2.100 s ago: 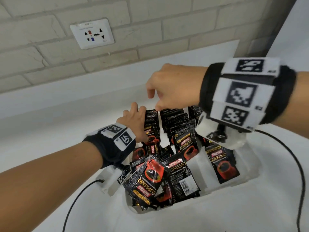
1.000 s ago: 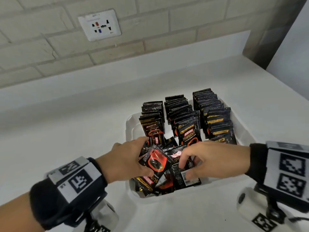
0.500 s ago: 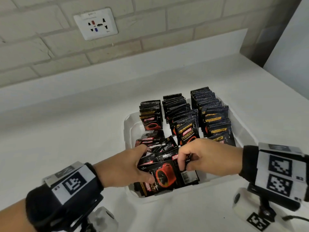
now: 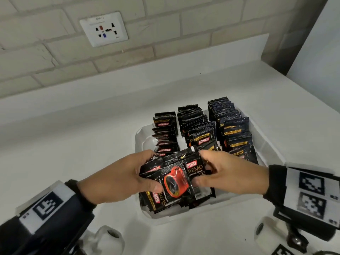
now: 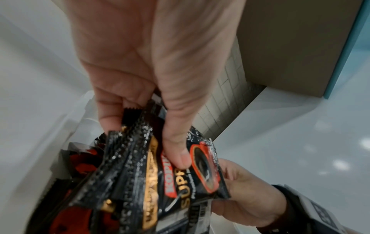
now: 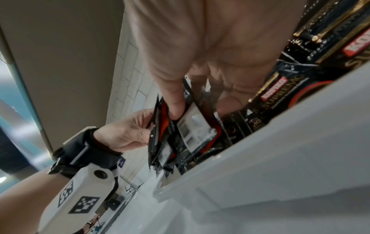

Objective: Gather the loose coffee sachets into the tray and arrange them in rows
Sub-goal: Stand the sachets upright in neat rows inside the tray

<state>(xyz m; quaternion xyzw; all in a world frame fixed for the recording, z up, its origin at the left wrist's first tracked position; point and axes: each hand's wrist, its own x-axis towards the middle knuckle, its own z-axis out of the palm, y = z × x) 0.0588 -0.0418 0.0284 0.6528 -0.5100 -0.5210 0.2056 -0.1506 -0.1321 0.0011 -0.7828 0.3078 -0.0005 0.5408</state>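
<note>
A white plastic tray [image 4: 266,150] on the counter holds black Kopiko coffee sachets. Three upright rows [image 4: 195,124] fill its far part. At the near end lies a loose heap [image 4: 165,201]. Over that heap both hands hold a bunch of sachets [image 4: 174,181] between them. My left hand [image 4: 128,175] grips the bunch's left side, thumb on the front sachet [image 5: 202,167]. My right hand [image 4: 220,173] pinches the right side, thumb on a sachet's barcode back [image 6: 192,126]. The tray's near rim [image 6: 260,158] fills the right wrist view.
The tray stands on a white counter [image 4: 73,144] against a brick wall with a white socket plate [image 4: 104,28]. A wall corner [image 4: 294,43] rises at the right. Both wrists carry black bands with printed markers and white camera housings.
Both hands have closed in from the sides and lifted a bunch of loose sachets off the heap. Earlier the right hand was up over the rows; now it is low at the near end.
</note>
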